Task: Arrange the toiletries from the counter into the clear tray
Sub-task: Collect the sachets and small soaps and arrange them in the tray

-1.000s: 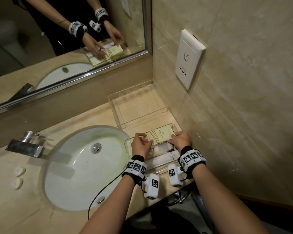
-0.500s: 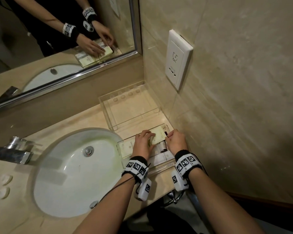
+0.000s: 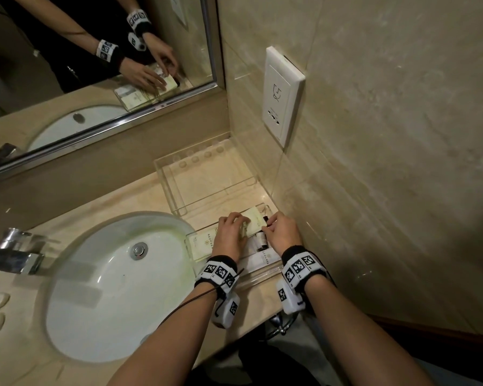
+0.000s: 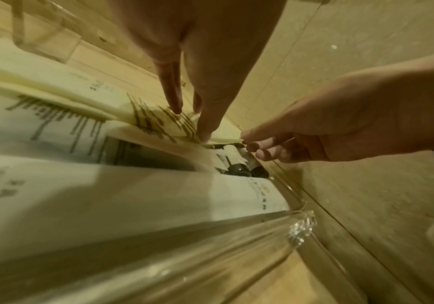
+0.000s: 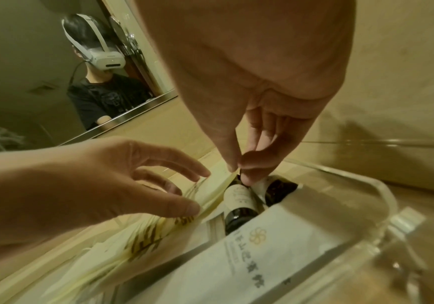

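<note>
The clear tray [image 3: 262, 277] sits on the counter by the right wall. It holds cream packets, a long white box [image 3: 263, 259] and two dark small bottles [image 3: 260, 240]. The top cream packet [image 3: 253, 222] with brown stripes lies tilted over the bottles. My left hand [image 3: 230, 232] rests on it, its fingers [image 4: 175, 102] fairly straight and pressing down. My right hand [image 3: 276, 232] pinches that packet's right corner [image 4: 232, 139] between thumb and fingers, just above a bottle's [image 5: 239, 201] cap. The tray's rim [image 5: 366, 183] curves round the bottles.
A second clear tray [image 3: 179, 199] stands behind the first, against the mirror wall, with only small round feet showing. The white basin [image 3: 109, 288] lies to the left and the faucet [image 3: 14, 252] beyond it. A wall socket [image 3: 282, 96] hangs above the trays.
The striped cream packet has come down from between both hands into the tray. My left hand has slid onto its top, and my right hand stays at its right end.
</note>
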A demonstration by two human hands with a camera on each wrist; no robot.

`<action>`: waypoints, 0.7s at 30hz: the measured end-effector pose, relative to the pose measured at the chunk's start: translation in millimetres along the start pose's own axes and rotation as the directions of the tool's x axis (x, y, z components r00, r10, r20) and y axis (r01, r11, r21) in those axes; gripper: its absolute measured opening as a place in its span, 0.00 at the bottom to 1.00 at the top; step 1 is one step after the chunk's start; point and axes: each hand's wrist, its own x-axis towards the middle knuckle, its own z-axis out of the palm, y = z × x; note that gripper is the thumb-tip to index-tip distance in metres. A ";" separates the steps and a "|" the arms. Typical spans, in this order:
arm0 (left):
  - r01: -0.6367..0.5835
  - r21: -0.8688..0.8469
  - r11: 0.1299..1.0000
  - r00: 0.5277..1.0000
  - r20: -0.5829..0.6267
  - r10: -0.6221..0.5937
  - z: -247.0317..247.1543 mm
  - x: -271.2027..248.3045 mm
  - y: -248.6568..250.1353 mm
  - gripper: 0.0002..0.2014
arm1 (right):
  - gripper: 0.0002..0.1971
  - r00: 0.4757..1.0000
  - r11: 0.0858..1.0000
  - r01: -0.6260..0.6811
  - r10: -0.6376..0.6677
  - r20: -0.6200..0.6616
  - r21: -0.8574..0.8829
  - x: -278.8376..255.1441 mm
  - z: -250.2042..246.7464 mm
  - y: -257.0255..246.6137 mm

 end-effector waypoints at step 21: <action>-0.100 0.128 0.987 0.993 0.080 0.090 0.1 8.5 -3.7 0.28 | 0.12 0.994 0.984 0.108 -0.108 0.007 -0.140 -9.9 9.8 16.5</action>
